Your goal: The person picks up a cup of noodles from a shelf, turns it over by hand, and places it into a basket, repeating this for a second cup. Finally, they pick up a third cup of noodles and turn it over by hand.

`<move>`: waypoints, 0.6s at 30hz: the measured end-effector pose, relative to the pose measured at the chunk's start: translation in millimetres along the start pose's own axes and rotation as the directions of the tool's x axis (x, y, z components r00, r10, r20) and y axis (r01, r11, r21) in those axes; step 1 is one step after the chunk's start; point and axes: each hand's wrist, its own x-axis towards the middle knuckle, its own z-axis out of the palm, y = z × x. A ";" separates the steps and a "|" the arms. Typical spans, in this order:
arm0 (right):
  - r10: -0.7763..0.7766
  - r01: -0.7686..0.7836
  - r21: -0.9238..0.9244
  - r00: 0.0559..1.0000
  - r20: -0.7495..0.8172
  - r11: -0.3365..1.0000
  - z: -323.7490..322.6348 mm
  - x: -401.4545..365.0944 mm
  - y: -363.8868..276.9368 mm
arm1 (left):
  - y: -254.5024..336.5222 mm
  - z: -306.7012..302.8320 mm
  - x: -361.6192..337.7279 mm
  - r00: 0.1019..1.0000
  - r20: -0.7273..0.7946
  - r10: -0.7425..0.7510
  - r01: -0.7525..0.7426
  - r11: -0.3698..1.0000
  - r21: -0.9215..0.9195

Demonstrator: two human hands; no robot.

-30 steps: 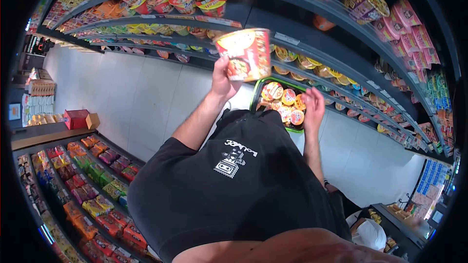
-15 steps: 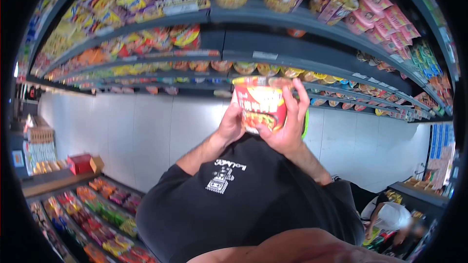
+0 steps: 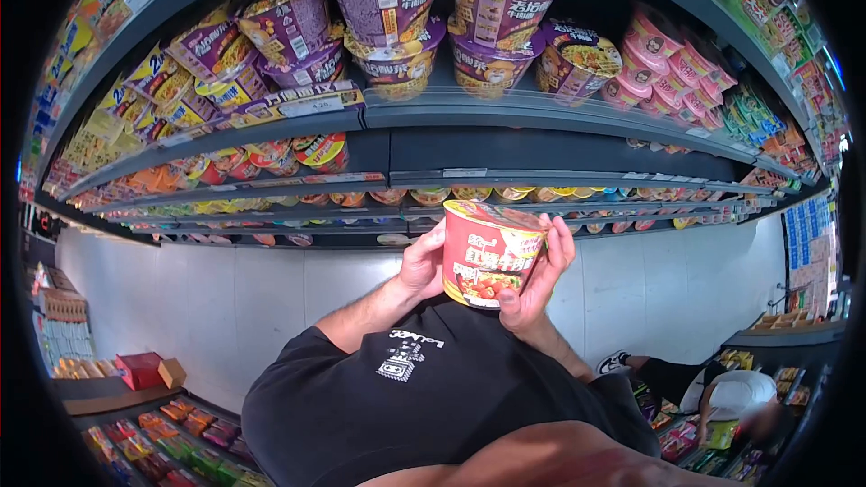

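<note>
A red instant noodle cup (image 3: 490,257) with a yellow rim is held in front of my chest, slightly tilted, its printed side toward the camera. My left hand (image 3: 424,263) grips the cup's left side, its fingers mostly hidden behind it. On the other side, my right hand (image 3: 541,275) wraps around the cup, thumb on the lower front and fingers along the right edge near the lid.
Ahead rise shelves (image 3: 523,106) with purple noodle cups (image 3: 388,13) and pink cups (image 3: 654,54). Behind on the right, a person in a white top (image 3: 740,394) bends near low shelves. A red box (image 3: 140,370) stands at left on a ledge.
The view has tilted up, showing more of the upper shelf. Both hands still hold the noodle cup, which appears lower in view. Fingers of my right hand have shifted on its side.
</note>
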 end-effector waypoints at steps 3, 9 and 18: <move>-0.022 0.020 0.069 0.999 0.029 0.997 -11.0 5.5 12.5 | -18.4 5.5 8.6 0.999 0.040 0.025 -0.022 0.996 -0.085; 0.001 -0.028 0.196 0.991 0.135 0.980 -55.6 17.4 37.2 | -74.4 14.8 24.7 0.984 0.038 0.177 -0.171 0.977 -0.131; -0.032 0.008 0.142 0.985 0.171 0.990 -93.1 6.0 55.5 | -107.6 22.3 29.0 0.984 0.013 0.178 -0.178 0.983 -0.054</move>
